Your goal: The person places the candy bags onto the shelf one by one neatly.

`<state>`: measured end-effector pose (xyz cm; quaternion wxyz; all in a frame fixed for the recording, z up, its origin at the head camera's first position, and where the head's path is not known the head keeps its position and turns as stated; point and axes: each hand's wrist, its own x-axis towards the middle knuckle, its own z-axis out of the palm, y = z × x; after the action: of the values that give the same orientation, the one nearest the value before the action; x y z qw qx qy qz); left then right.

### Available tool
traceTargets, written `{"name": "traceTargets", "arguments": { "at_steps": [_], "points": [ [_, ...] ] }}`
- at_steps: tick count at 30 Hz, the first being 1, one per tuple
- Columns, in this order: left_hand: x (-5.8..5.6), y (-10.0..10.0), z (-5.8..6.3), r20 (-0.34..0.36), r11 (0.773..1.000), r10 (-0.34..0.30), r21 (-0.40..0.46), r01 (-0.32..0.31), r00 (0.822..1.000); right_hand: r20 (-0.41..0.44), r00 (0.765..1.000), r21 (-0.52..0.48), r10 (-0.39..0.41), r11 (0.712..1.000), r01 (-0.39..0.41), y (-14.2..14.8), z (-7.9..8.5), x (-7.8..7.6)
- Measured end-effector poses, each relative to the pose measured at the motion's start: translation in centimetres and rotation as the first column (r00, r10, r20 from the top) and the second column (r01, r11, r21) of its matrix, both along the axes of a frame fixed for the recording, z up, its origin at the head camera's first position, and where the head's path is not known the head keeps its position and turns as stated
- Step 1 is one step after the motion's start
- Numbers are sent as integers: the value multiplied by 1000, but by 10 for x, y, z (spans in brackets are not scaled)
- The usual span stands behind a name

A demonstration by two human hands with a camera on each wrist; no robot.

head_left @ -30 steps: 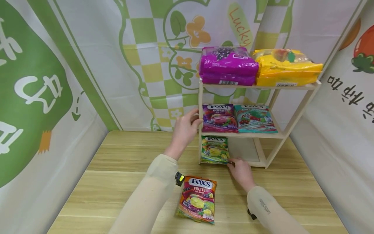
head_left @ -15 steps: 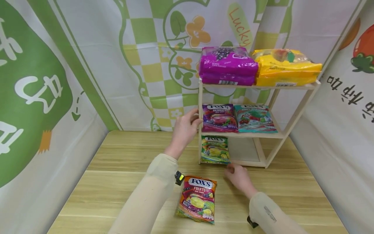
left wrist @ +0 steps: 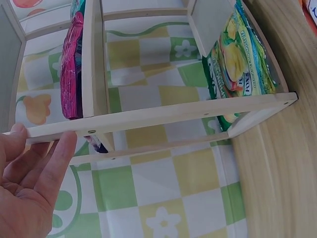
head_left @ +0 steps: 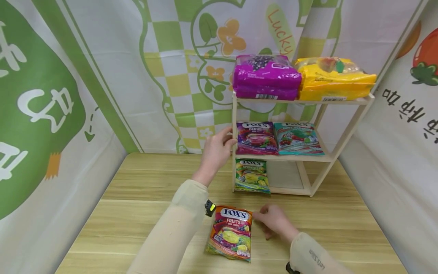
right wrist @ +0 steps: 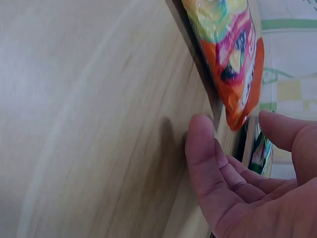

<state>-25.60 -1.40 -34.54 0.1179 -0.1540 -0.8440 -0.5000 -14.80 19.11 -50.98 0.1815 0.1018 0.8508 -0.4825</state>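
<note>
My left hand [head_left: 216,151] holds the left post of a small wooden shelf [head_left: 284,156], thumb on one side and fingers on the other in the left wrist view. An orange FOX'S Fruits candy bag [head_left: 230,234] lies face up on the table before the shelf. Beside its upper right corner is my right hand [head_left: 275,220]. In the right wrist view the thumb and fingers stand apart near the bag's orange corner [right wrist: 237,111], gripping nothing. A green FOX'S candy bag [head_left: 252,176] rests at the left of the bottom shelf, its lower edge slightly over the front rail.
On the middle shelf are a purple Berries bag [head_left: 257,139] and a teal candy bag [head_left: 299,140]. A magenta bag [head_left: 267,78] and a yellow bag [head_left: 335,80] top the shelf. Printed cloth walls [head_left: 164,125] surround the wooden table [head_left: 147,182].
My right hand has let go of the green candy bag's lower corner and moved down and left to the orange bag. The left hand stays on the shelf post.
</note>
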Motion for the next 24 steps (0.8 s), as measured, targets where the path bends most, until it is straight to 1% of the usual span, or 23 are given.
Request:
{"name": "traceTargets", "arguments": {
  "at_steps": [5, 13, 17, 24],
  "points": [
    [0, 0, 0, 4, 1000, -1, 6, 1, 1000, 29, 999, 4, 41, 999, -42, -7, 1, 5],
    [1, 1, 2, 2, 1000, 1, -5, -1, 1000, 13, 995, 28, 99, 995, -100, -14, 1, 9],
    [1, 1, 2, 3, 1000, 1, -6, -1, 1000, 10, 992, 57, 126, 990, -126, -16, -1, 10],
    [2, 1, 3, 21, 1000, 4, -2, -4, 1000, 9, 989, 111, 149, 983, -149, -23, 0, 12]
  ]
}}
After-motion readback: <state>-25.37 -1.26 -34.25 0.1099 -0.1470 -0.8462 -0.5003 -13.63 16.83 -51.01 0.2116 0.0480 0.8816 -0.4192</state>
